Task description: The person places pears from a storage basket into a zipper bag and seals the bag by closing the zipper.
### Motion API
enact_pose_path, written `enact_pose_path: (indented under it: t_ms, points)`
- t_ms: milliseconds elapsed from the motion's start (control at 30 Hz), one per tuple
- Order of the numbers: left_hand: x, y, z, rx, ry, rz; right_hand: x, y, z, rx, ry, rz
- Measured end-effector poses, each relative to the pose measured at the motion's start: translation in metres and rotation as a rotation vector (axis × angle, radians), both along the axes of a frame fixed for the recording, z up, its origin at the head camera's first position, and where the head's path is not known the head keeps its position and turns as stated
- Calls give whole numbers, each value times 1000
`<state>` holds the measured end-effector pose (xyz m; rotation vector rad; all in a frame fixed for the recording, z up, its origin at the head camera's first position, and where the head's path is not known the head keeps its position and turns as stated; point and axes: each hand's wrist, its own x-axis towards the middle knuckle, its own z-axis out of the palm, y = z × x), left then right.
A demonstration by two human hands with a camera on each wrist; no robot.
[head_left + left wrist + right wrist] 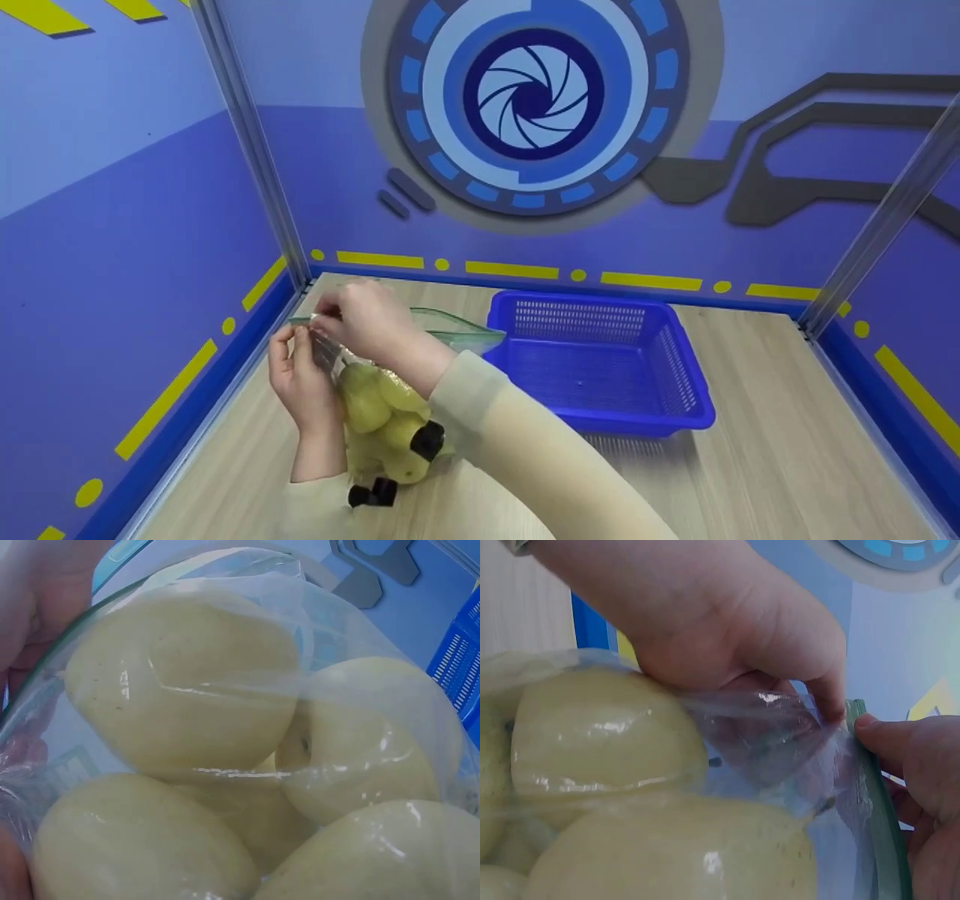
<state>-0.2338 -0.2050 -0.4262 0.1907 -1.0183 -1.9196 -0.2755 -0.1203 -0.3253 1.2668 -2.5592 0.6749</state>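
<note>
A clear zip-top bag [461,335] with a green seal strip stands on the left side of the table, filled with several yellow-green pears [365,399]. My left hand [306,386] pinches the bag's top edge near its left corner. Right beside those fingers, my right hand [371,321] pinches the end of the green seal strip [881,821] between thumb and fingers. From that corner the bag's mouth gapes toward the right. Pears [184,686] press against the plastic in the left wrist view, some with short dark stems.
A blue plastic basket [600,420] with slotted walls stands right of the bag. Black wrist-worn blocks [427,440] overlap the pears in the head view. Blue panels [315,187] and metal posts [259,150] border the wooden table [780,420].
</note>
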Motion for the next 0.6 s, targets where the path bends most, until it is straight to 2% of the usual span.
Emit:
enact_pose_path:
  t_ms: [200, 367, 600]
  points:
    - [-2, -2, 0, 22, -23, 29, -3, 14, -3, -9, -1, -21]
    - [-1, -2, 0, 48, -28, 25, -5, 28, -8, -12, -24, -31]
    - [-1, 0, 2, 24, -38, 18, -12, 52, -14, -73, -41, -16]
